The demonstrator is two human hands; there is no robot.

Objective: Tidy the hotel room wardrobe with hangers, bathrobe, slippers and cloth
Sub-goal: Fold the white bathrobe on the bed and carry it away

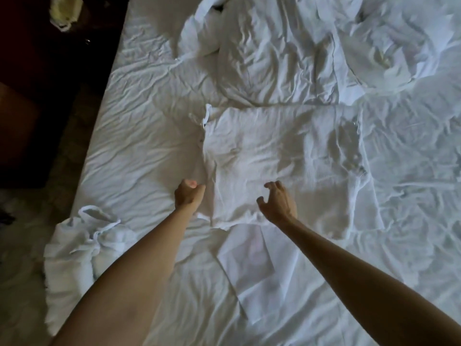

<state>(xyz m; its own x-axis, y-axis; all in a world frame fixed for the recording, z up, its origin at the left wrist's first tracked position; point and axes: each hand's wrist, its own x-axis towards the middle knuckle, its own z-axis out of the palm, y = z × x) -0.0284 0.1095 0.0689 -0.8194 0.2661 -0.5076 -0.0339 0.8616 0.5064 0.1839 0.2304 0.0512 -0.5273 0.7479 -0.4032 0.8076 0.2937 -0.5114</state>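
A white waffle bathrobe [274,156] lies folded into a flat rectangle in the middle of the bed [139,136]. My left hand [187,194] is curled into a fist at the robe's lower left edge and seems to pinch the fabric there. Over the robe's near edge my right hand [278,201] has its fingers spread and slightly bent, holding nothing. A flat white cloth [249,265] lies just below the robe, partly tucked under it. A second white garment [79,243] sits crumpled at the bed's left edge.
A rumpled white duvet [287,53] and pillows [399,46] fill the far half of the bed. Dark furniture [30,101] stands left of the bed, with a pale yellowish bundle [63,11] on it. Light floor shows at lower left.
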